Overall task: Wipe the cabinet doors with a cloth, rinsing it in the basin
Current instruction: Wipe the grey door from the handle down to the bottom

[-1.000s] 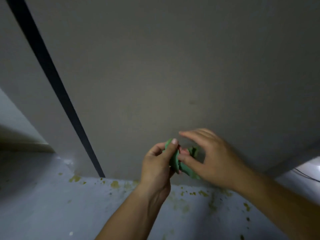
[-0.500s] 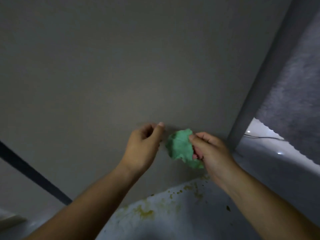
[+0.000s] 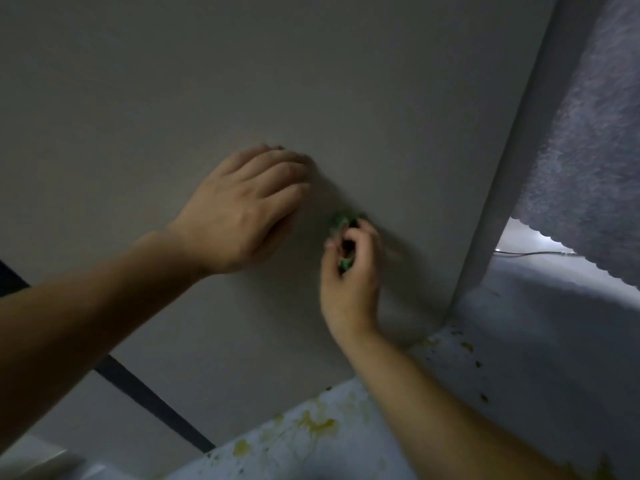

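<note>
Cloth (image 3: 341, 222) is bunched in the grip of the right hand (image 3: 349, 282), against the cabinet door (image 3: 346, 98); the left hand (image 3: 246, 209) rests flat on the door, holding nothing, just beside it.

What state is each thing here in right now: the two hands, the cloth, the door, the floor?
left hand: open, flat on the cabinet door
right hand: curled round the cloth
cloth: green, bunched up
cabinet door: plain grey, touched by the left hand
floor: spattered with yellowish stains

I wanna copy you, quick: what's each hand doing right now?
Left hand: open, fingers straight against the cabinet door.
Right hand: holding the green cloth.
</note>
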Demonstrator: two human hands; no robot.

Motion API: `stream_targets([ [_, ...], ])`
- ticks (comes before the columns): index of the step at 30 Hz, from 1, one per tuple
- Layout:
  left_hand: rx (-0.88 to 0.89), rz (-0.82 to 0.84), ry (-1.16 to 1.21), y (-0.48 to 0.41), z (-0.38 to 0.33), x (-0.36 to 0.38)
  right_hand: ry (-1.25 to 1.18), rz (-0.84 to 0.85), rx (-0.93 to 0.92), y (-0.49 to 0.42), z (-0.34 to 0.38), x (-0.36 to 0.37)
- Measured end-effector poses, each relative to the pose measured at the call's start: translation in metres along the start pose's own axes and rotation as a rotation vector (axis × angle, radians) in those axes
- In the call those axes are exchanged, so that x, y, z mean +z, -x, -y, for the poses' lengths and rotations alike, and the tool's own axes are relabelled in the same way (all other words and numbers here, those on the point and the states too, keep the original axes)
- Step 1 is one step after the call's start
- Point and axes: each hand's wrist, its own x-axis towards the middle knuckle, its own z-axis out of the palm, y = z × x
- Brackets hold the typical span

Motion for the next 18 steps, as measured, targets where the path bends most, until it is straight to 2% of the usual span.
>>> stream_targets([
  [2, 0.064, 0.025, -0.105, 0.012, 0.007, 0.004, 0.059, 0.082, -0.1, 0.022, -0.003, 0.024],
  [5, 0.068, 0.024, -0.233, 0.023, 0.015, 0.005, 0.256, 0.216, -0.359, 0.047, -0.009, 0.046],
  [8, 0.053, 0.038, -0.355, 0.025, 0.013, 0.008, 0.421, 0.262, -0.544, 0.044, -0.023, 0.053],
  [11, 0.036, 0.055, -0.432, 0.024, 0.01, 0.013, 0.534, 0.184, -0.494, 0.032, -0.058, 0.05],
  [15, 0.047, 0.075, -0.472, 0.023, 0.014, 0.014, 0.525, -0.016, -0.212, 0.017, -0.085, 0.032],
  [16, 0.046, 0.074, -0.479, 0.023, 0.013, 0.014, 0.496, -0.032, -0.192, 0.015, -0.079, 0.033],
  [18, 0.043, 0.07, -0.477, 0.023, 0.012, 0.017, 0.44, 0.01, -0.299, 0.017, -0.059, 0.041],
])
